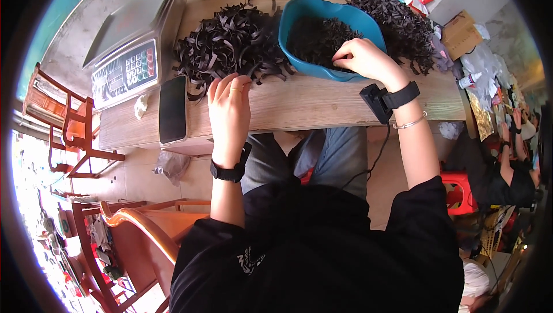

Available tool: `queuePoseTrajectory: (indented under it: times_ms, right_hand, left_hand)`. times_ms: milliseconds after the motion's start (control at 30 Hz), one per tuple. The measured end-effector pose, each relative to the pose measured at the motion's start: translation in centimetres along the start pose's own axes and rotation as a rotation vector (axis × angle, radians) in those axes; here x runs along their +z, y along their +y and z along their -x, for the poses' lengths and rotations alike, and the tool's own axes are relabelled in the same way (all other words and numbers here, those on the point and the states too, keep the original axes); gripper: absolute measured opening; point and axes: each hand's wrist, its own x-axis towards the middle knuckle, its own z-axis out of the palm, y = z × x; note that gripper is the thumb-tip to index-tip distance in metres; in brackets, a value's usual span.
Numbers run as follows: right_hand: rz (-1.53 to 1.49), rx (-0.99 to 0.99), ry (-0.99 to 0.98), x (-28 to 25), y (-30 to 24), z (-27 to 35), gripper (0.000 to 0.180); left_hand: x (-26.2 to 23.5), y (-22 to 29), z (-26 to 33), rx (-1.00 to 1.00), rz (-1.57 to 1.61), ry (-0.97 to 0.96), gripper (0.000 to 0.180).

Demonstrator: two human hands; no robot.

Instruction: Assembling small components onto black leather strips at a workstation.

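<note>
Resting on the near edge of the black strip pile [230, 45], left hand [229, 108] lies flat, fingers extended; right hand [364, 58], curled, grip unclear, reaches into the teal bowl [299, 10].
</note>
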Motion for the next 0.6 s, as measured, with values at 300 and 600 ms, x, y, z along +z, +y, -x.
queuePoseTrajectory:
  times_ms: [300,600]
  right_hand:
    - [0.018,0.023,-0.143,0.0,0.4,-1.1,0.014]
    - [0.077,-0.030,-0.211,0.2,0.6,-1.6,0.015]
  left_hand:
    - [-1.0,1.5,0.0,-0.001,0.167,-0.038,0.018]
    - [-0.9,1.9,0.5,-0.034,0.301,0.013,0.015]
